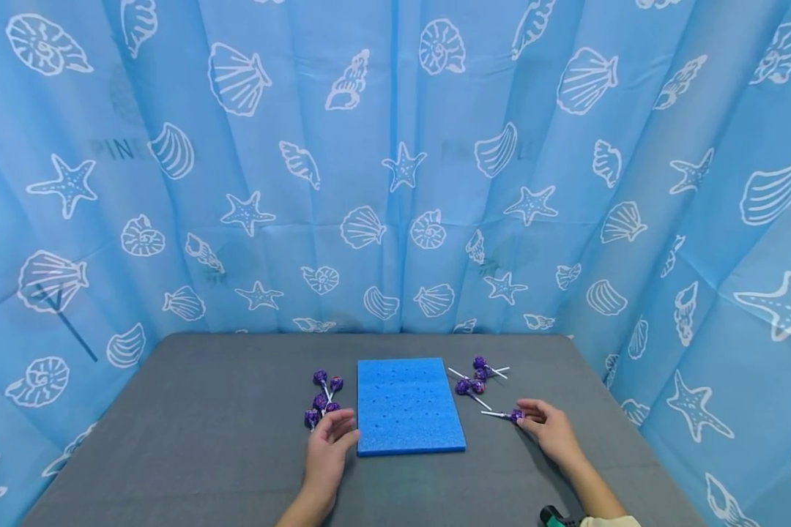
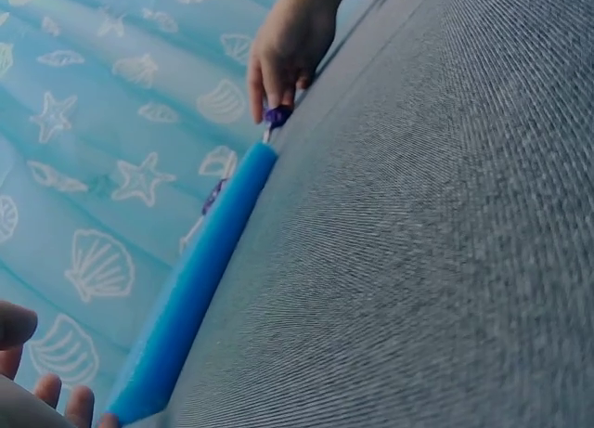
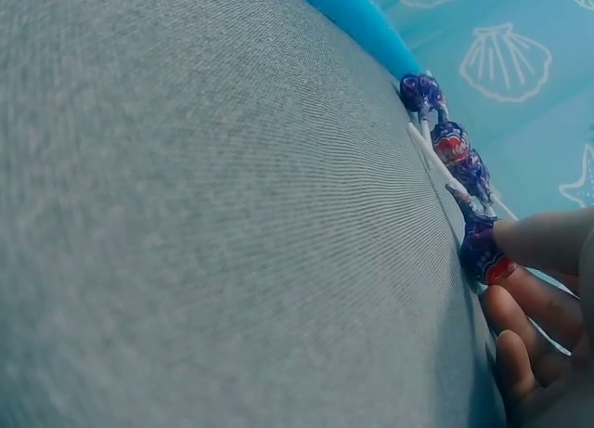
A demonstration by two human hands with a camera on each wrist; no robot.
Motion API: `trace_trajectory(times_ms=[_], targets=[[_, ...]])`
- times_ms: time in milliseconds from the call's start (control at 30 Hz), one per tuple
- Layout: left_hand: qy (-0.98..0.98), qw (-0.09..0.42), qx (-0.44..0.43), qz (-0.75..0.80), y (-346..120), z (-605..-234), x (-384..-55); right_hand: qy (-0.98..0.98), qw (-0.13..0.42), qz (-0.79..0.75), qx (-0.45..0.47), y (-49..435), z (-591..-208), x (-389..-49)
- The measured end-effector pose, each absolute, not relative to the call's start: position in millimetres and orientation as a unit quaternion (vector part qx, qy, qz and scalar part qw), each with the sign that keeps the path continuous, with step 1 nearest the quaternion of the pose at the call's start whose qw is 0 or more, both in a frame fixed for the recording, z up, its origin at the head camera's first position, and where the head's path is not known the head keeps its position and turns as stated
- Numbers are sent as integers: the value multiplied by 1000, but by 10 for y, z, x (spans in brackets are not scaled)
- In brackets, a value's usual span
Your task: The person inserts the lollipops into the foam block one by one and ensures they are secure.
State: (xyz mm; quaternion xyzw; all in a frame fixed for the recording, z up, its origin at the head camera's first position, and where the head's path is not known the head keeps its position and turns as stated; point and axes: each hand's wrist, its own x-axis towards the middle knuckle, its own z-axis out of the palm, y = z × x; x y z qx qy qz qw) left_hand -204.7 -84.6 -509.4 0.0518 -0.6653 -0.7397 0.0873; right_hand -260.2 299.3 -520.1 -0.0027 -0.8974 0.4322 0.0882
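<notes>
A blue foam board (image 1: 410, 410) with rows of small holes lies flat on the table. My right hand (image 1: 552, 432) pinches a purple-wrapped lollipop (image 1: 516, 416) by its candy end, right of the board; its white stick points left. In the right wrist view, thumb and fingers close round the wrapper (image 3: 483, 247) near the table surface. My left hand (image 1: 328, 450) is beside the board's left edge with fingers loosely bent and nothing visible in them. Several lollipops (image 1: 320, 401) lie just beyond it, partly hidden by the fingers.
Another cluster of lollipops (image 1: 477, 380) lies right of the board, sticks pointing different ways. A grey cloth covers the table (image 1: 224, 424). Behind it hangs a blue curtain (image 1: 402, 219) with white shell and starfish prints. A dark and green object (image 1: 554, 517) shows near the right sleeve.
</notes>
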Motion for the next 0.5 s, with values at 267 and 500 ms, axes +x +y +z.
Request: trace_trajectory(times_ms=[267,500], targets=[[-731,14,46,-681,-840,-5172,-2155,-892,94,443,-8,3012,-5216,-2619],[-770,25,36,-637,-839,-5239,-2236,-861,82,502,-17,2995,-5202,-2623]])
